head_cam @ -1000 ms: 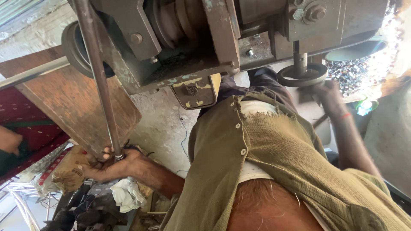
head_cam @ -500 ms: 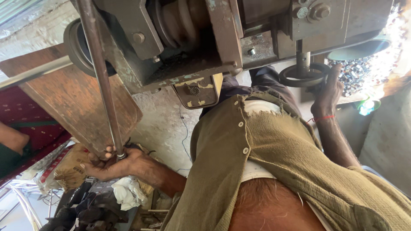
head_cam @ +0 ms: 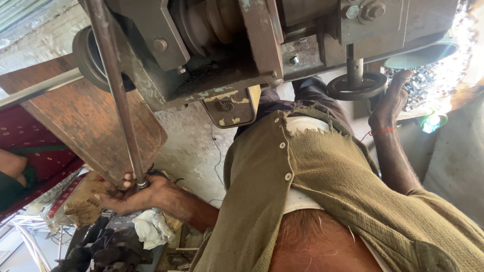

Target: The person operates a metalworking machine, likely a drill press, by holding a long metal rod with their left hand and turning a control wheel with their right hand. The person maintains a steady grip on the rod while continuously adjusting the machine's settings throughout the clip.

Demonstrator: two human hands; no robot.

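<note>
Left hand (head_cam: 132, 194) clenched round the lower end of the steel rod (head_cam: 117, 98), near left. The rod runs up to the far machine frame (head_cam: 217, 75), beside the wooden board (head_cam: 85, 126). Right hand (head_cam: 390, 100) lies against the handwheel (head_cam: 357, 86), far right; cannot tell whether it clasps the rim. Judgement: keep the rod grip firm and straight, turn the wheel slowly, sleeve clear.

- I see a grey steel rod (head_cam: 118, 95).
- The machine body (head_cam: 222, 45) is dull grey-brown with flecks of pale blue paint.
- My shirt (head_cam: 333, 181) is olive green with pale buttons.
- Far left, the cloth (head_cam: 35, 146) is dark red with small light dots.
- The rag (head_cam: 151, 226) is white.
- The board (head_cam: 85, 121) is rusty brown.
</note>
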